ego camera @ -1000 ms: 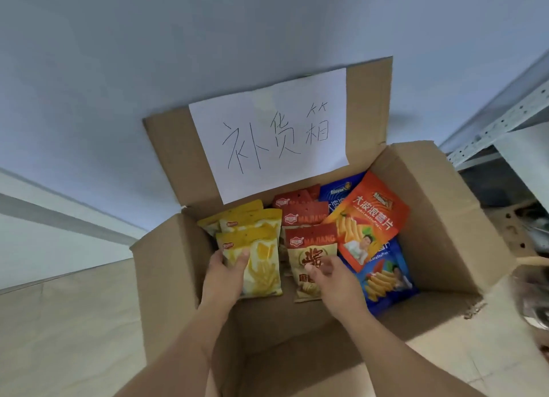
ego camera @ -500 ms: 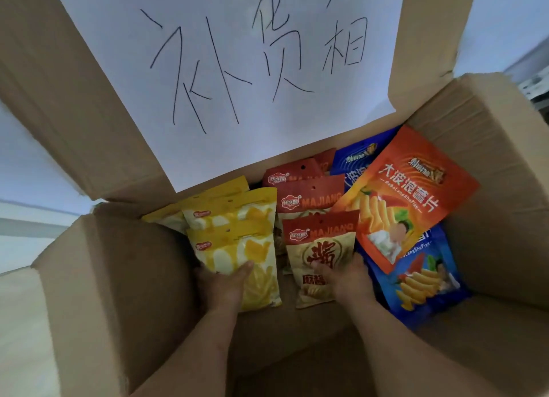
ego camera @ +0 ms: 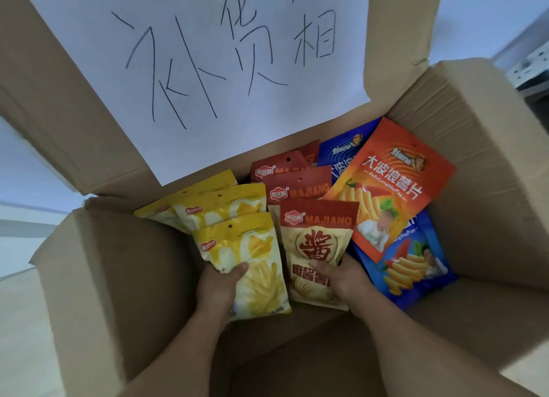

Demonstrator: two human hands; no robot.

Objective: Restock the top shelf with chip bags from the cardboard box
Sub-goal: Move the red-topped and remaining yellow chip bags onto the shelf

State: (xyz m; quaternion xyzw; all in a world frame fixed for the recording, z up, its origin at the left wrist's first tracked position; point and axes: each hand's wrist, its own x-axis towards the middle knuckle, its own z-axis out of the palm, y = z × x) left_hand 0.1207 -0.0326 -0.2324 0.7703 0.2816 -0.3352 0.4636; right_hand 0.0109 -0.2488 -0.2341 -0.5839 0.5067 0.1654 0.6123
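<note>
An open cardboard box (ego camera: 124,278) holds several snack bags. My left hand (ego camera: 218,286) grips the front yellow fries bag (ego camera: 246,248) by its lower left side, thumb on its face. My right hand (ego camera: 341,278) grips the front red-topped MAJIANG bag (ego camera: 315,236) at its lower right, thumb across the print. More yellow bags (ego camera: 219,206) and red bags (ego camera: 297,185) stand behind these. An orange chip bag (ego camera: 395,182) leans over blue bags (ego camera: 416,266) on the right. The shelf is out of view.
The raised back flap carries a white paper sheet (ego camera: 208,55) with handwritten characters. The box's right wall (ego camera: 475,174) stands tall. A piece of metal shelving (ego camera: 531,67) shows at the upper right edge. Pale floor (ego camera: 20,322) lies at the left.
The view has moved closer into the box. Both hands have settled lower on the front yellow bag and the front MAJIANG bag, and their thumbs now clamp the bags' faces.
</note>
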